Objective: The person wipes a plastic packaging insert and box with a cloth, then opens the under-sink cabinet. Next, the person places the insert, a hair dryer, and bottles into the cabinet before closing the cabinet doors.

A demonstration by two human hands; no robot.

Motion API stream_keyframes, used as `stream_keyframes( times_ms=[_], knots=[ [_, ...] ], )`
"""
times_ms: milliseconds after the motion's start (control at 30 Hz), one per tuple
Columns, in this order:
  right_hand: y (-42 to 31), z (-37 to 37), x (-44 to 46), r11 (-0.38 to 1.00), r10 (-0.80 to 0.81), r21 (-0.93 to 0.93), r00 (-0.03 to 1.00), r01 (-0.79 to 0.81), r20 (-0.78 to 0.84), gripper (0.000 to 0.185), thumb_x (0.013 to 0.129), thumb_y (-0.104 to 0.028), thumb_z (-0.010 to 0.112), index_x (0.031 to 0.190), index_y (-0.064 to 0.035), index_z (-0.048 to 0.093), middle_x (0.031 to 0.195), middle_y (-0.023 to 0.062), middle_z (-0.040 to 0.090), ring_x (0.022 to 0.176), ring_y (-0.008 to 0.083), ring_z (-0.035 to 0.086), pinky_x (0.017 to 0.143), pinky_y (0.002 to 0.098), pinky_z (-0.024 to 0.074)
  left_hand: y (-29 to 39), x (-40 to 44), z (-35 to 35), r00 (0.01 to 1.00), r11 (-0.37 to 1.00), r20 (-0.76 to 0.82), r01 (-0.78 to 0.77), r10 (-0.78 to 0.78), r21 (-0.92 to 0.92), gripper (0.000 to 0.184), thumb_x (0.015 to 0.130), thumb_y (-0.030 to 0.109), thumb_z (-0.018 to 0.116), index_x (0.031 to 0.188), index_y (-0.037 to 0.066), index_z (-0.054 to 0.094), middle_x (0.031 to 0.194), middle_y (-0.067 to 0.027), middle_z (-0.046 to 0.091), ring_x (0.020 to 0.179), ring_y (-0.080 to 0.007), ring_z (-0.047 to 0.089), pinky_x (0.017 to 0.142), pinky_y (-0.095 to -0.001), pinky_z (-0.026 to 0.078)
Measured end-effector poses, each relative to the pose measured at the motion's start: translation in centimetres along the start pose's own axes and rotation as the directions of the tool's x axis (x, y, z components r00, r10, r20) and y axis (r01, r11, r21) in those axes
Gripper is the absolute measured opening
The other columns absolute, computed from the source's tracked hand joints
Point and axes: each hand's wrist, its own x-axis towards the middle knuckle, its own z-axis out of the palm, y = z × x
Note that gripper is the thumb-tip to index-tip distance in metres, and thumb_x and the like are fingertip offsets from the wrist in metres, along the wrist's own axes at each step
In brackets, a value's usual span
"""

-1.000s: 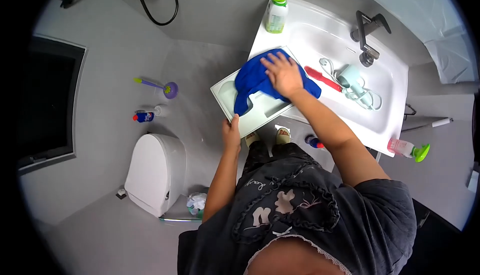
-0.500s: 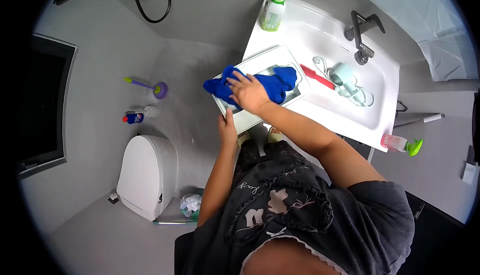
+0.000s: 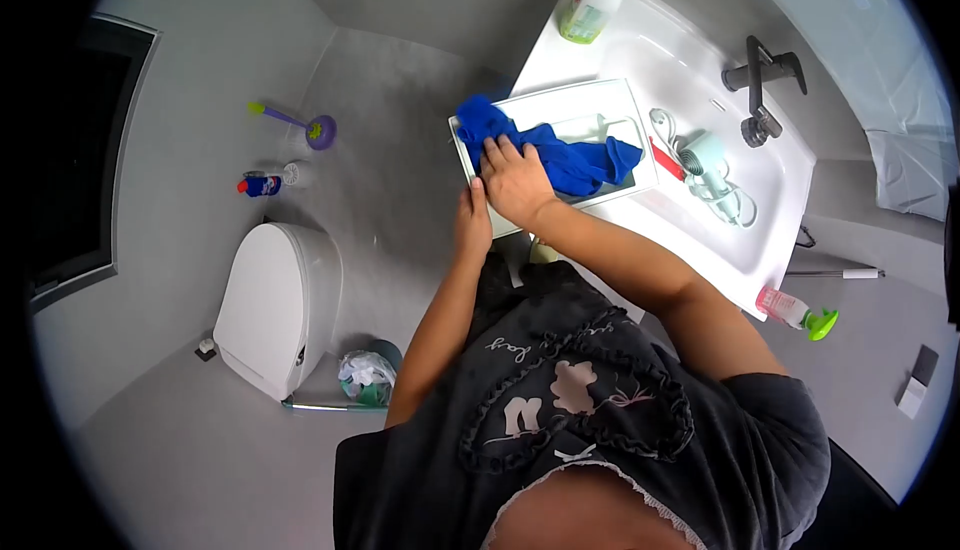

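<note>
A white tray with raised compartments (image 3: 641, 140) rests partly on the edge of the white sink counter. Its near left corner is gripped by my left hand (image 3: 473, 221), fingers closed on the rim. Across the tray lies a crumpled blue cloth (image 3: 570, 162), one end bunched over the left rim. My right hand (image 3: 518, 185) presses on the cloth near that side, its fingers bent over the fabric. Just right of the tray are a red brush (image 3: 667, 162), partly hidden by it, and a pale green hair dryer (image 3: 705, 157) with its cord in the basin.
A green-topped spray bottle (image 3: 592, 8) stands at the counter's back corner, a pink one (image 3: 786, 307) at its front. The faucet (image 3: 760, 80) rises behind the basin. Left are a toilet (image 3: 262, 310), a bin (image 3: 368, 375), a purple plunger (image 3: 320, 132) and a blue bottle (image 3: 262, 186).
My right hand has wiped leftward across the tray, dragging the blue cloth from the middle to the left rim. The tray now lies turned and farther right, over part of the brush.
</note>
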Motion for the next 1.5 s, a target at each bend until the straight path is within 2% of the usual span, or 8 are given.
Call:
stream_keyframes(
  times_ms=[267, 433, 667, 767, 1000, 1100, 1200, 1500],
  knots=[
    [3.4, -2.8, 3.5, 0.899, -0.028, 0.388, 0.859, -0.202, 0.512, 0.021, 0.077, -0.017, 0.054, 0.093, -0.0141, 0.067, 0.104, 0.0101, 0.064, 0.1, 0.0256, 0.059, 0.082, 0.0385, 0.0471, 0.8, 1.3, -0.3, 0.998, 0.998, -0.051, 0.042, -0.04, 0.041, 0.062, 0.091, 0.055, 0.039, 0.109, -0.003, 0.055, 0.1, -0.0224, 0.062, 0.095, -0.0345, 0.059, 0.082, -0.0379, 0.045],
    [4.7, -4.2, 4.2, 0.95, -0.241, 0.304, 0.793, 0.074, 0.56, 0.02, 0.079, -0.018, 0.053, 0.092, -0.013, 0.068, 0.098, 0.01, 0.065, 0.096, 0.0256, 0.061, 0.08, 0.0372, 0.0487, 0.5, 1.0, -0.2, 1.0, 0.998, -0.007, 0.008, -0.007, 0.063, 0.065, 0.089, 0.057, 0.04, 0.111, -0.003, 0.054, 0.103, -0.0222, 0.062, 0.099, -0.0352, 0.058, 0.086, -0.0389, 0.044],
    [0.7, 0.2, 1.8, 0.992, 0.05, 0.112, 0.996, -0.059, 0.08, 0.049, 0.081, -0.031, 0.053, 0.118, 0.0011, 0.05, 0.117, 0.0171, 0.055, 0.102, 0.0295, 0.058, 0.083, 0.0403, 0.0471, 0.0, 1.8, -0.7, 0.999, 0.992, 0.005, 0.047, -0.047, 0.114, 0.066, 0.089, 0.058, 0.04, 0.114, -0.002, 0.053, 0.107, -0.0225, 0.061, 0.103, -0.0353, 0.057, 0.088, -0.0383, 0.043],
    [3.3, -2.2, 3.1, 0.929, -0.104, 0.36, 0.874, -0.085, 0.475, 0.046, 0.078, -0.024, 0.052, 0.12, -0.0037, 0.053, 0.107, 0.0191, 0.061, 0.1, 0.0313, 0.059, 0.085, 0.04, 0.0467, 0.3, 1.5, -0.7, 0.998, 0.998, 0.022, 0.062, -0.063, 0.033, 0.067, 0.089, 0.058, 0.042, 0.113, -0.003, 0.053, 0.106, -0.0222, 0.061, 0.103, -0.034, 0.057, 0.088, -0.0374, 0.043],
    [5.7, -2.4, 6.1, 0.838, -0.4, 0.546, 0.663, -0.015, 0.632, 0.03, 0.076, -0.013, 0.045, 0.094, -0.0005, 0.066, 0.09, 0.0221, 0.065, 0.083, 0.0306, 0.063, 0.077, 0.0374, 0.047, -1.0, 2.7, -1.2, 0.998, 0.999, 0.061, 0.029, -0.03, 0.027, 0.066, 0.088, 0.056, 0.045, 0.116, -0.003, 0.053, 0.108, -0.0196, 0.061, 0.103, -0.0308, 0.056, 0.089, -0.0347, 0.042],
    [4.4, -6.7, 3.8, 0.807, -0.208, 0.567, 0.822, -0.162, 0.53, 0.029, 0.075, -0.009, 0.049, 0.096, -0.0077, 0.067, 0.089, 0.0177, 0.066, 0.082, 0.0309, 0.063, 0.075, 0.0353, 0.049, -2.4, 3.4, -1.1, 0.99, 0.991, 0.129, 0.075, -0.06, -0.113, 0.062, 0.089, 0.053, 0.047, 0.122, 0.0, 0.052, 0.114, -0.0151, 0.059, 0.106, -0.0255, 0.055, 0.09, -0.0323, 0.041],
    [0.1, -3.3, -1.8, 0.896, -0.141, 0.415, 0.988, 0.157, -0.07, 0.051, 0.073, -0.015, 0.055, 0.123, -0.0213, 0.055, 0.11, 0.0116, 0.056, 0.094, 0.0291, 0.058, 0.074, 0.0409, 0.0488, -2.2, 3.4, -1.5, 0.888, 0.837, 0.383, 0.402, -0.255, -0.373, 0.048, 0.091, 0.044, 0.045, 0.123, 0.008, 0.05, 0.117, -0.0055, 0.058, 0.106, -0.0147, 0.056, 0.091, -0.0313, 0.044],
    [3.0, -3.1, -8.9, 0.951, -0.254, 0.158, 0.963, 0.265, -0.087, 0.052, 0.076, -0.026, 0.061, 0.127, -0.0258, 0.05, 0.119, 0.0041, 0.053, 0.102, 0.0225, 0.05, 0.074, 0.0375, 0.0424, -0.7, 3.4, -2.3, 0.924, 0.955, 0.342, 0.239, -0.168, -0.176, 0.066, 0.089, 0.055, 0.045, 0.124, -0.001, 0.048, 0.115, -0.0123, 0.057, 0.106, -0.0198, 0.054, 0.087, -0.0328, 0.044]
  ],
)
